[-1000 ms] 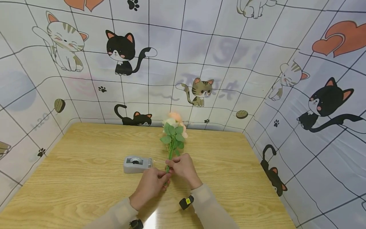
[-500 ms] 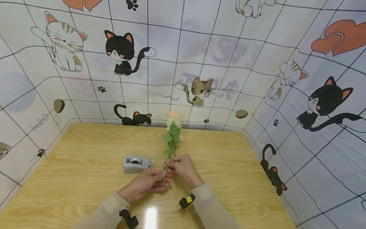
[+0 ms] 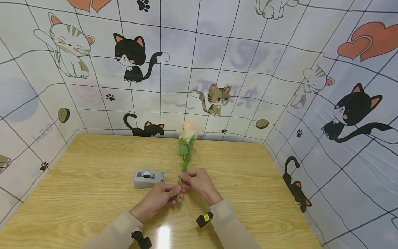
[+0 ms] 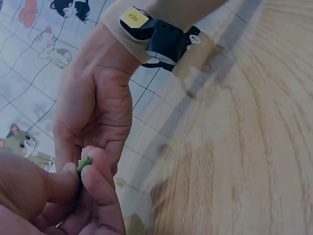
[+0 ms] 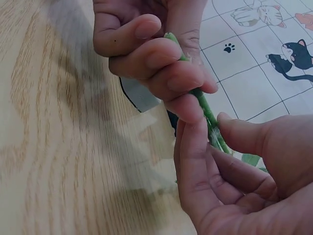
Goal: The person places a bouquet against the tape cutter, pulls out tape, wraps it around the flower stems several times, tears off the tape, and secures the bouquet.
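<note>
A small bunch of pale and peach flowers (image 3: 188, 135) with green leaves stands out beyond the hands, its green stems (image 3: 185, 162) running down between them. The left hand (image 3: 158, 199) pinches the lower stem ends between thumb and fingers. Just above it, the right hand (image 3: 199, 181) holds the stems with thumb and fingertips. In the right wrist view the green stems (image 5: 208, 112) pass from the fingers of the left hand (image 5: 151, 54) to those of the right hand (image 5: 244, 176), with something clear and shiny on them. A cut stem tip (image 4: 86, 160) pokes out in the left wrist view.
A grey tape dispenser (image 3: 146, 179) stands on the wooden table (image 3: 102, 207), close to the left hand on its far side. Behind the table and along its sides hangs a white cloth (image 3: 177, 45) with grid lines and printed cats.
The left hand has shifted back and its grip has opened out, then closed slightly on the stems. The flower heads have turned, showing the pale bloom in front. The right hand has hardly moved.
</note>
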Demonstrator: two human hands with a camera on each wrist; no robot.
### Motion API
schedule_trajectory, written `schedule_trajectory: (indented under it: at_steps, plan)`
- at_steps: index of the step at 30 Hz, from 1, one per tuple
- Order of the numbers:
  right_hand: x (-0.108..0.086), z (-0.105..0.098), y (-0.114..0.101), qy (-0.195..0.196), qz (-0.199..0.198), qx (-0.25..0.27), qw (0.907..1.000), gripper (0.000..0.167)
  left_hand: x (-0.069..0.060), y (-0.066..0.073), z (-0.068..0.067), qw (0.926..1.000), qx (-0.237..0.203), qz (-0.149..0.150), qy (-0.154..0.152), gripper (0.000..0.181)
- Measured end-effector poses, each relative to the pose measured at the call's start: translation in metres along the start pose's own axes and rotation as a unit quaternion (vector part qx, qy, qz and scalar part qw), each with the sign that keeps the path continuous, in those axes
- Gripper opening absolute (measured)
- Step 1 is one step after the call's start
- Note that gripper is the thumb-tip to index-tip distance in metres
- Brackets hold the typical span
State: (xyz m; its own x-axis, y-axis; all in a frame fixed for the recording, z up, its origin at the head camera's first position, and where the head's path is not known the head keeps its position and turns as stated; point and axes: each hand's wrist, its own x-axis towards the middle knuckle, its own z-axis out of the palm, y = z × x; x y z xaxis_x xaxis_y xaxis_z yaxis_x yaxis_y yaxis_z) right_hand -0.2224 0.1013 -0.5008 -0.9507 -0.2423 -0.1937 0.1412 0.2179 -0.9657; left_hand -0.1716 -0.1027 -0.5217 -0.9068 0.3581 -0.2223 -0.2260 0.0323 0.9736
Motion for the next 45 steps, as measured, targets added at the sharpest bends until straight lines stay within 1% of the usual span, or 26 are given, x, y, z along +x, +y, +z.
schedule_trajectory:
  at_steps: [2,4,6,9,11,15,17,19,21,23,27,30,31,32,34,35,36,37,38,40,42,45]
  plan:
    - [-0.002,0.001,-0.003,0.009,-0.006,-0.013,0.9999,0.039,-0.003,0.003,0.003,0.9986,0.045,0.022,0.021,0.033]
    - [-0.005,0.003,-0.006,0.018,-0.014,-0.027,0.9994,0.041,-0.006,0.007,0.007,0.9929,0.100,0.049,0.043,0.031]
    - [-0.007,0.006,-0.009,0.028,-0.021,-0.040,0.9986,0.041,-0.009,0.011,0.011,0.9816,0.162,0.075,0.067,0.032]
    - [-0.005,0.010,-0.011,0.038,-0.026,-0.053,0.9975,0.039,-0.011,0.014,0.017,0.9592,0.239,0.109,0.104,0.036]
    - [-0.003,0.013,-0.010,0.046,-0.027,-0.061,0.9967,0.036,-0.011,0.015,0.021,0.9465,0.271,0.124,0.125,0.037]
    - [-0.001,0.016,-0.010,0.057,-0.026,-0.077,0.9951,0.031,-0.013,0.016,0.026,0.9283,0.309,0.144,0.148,0.040]
    - [0.000,0.017,-0.010,0.061,-0.022,-0.083,0.9944,0.030,-0.014,0.016,0.027,0.9220,0.322,0.150,0.154,0.041]
    - [0.001,0.017,-0.010,0.061,-0.017,-0.086,0.9943,0.030,-0.014,0.016,0.028,0.9192,0.329,0.149,0.156,0.042]
    - [0.001,0.017,-0.010,0.061,-0.015,-0.089,0.9941,0.030,-0.014,0.016,0.028,0.9197,0.330,0.145,0.156,0.042]
    - [0.002,0.017,-0.009,0.059,-0.013,-0.086,0.9944,0.030,-0.013,0.016,0.027,0.9239,0.323,0.138,0.151,0.041]
    - [0.004,0.016,-0.007,0.054,-0.011,-0.078,0.9954,0.031,-0.011,0.014,0.021,0.9355,0.301,0.130,0.132,0.036]
    - [0.005,0.016,-0.005,0.048,-0.009,-0.065,0.9967,0.031,-0.010,0.012,0.013,0.9464,0.280,0.123,0.105,0.030]
    - [0.005,0.016,-0.004,0.045,-0.008,-0.060,0.9971,0.031,-0.009,0.011,0.010,0.9527,0.265,0.115,0.094,0.028]
    - [0.005,0.016,-0.004,0.042,-0.007,-0.054,0.9976,0.030,-0.009,0.010,0.007,0.9619,0.241,0.103,0.079,0.027]
    - [0.006,0.015,-0.003,0.035,-0.005,-0.043,0.9984,0.031,-0.008,0.008,0.001,0.9818,0.172,0.066,0.046,0.031]
    - [0.007,0.015,-0.002,0.032,-0.004,-0.040,0.9987,0.031,-0.007,0.007,-0.001,0.9899,0.131,0.047,0.029,0.035]
    - [0.007,0.015,-0.002,0.029,-0.004,-0.034,0.9990,0.031,-0.006,0.006,-0.004,0.9958,0.087,0.025,0.015,0.039]
    - [0.008,0.014,-0.002,0.026,-0.004,-0.031,0.9992,0.031,-0.005,0.006,-0.006,0.9991,0.043,0.003,0.002,0.042]
    - [0.008,0.014,-0.002,0.023,-0.003,-0.027,0.9994,0.031,-0.005,0.005,-0.008,0.9998,0.006,-0.016,-0.010,0.045]
    - [0.009,0.013,-0.001,0.018,-0.002,-0.023,0.9996,0.030,-0.003,0.005,-0.010,0.9980,-0.044,-0.036,-0.029,0.047]
    - [0.010,0.013,0.000,0.013,0.001,-0.020,0.9997,0.030,-0.002,0.005,-0.012,0.9954,-0.071,-0.047,-0.044,0.047]
    - [0.011,0.013,0.002,0.008,0.005,-0.018,0.9998,0.030,-0.001,0.006,-0.013,0.9935,-0.087,-0.052,-0.050,0.043]
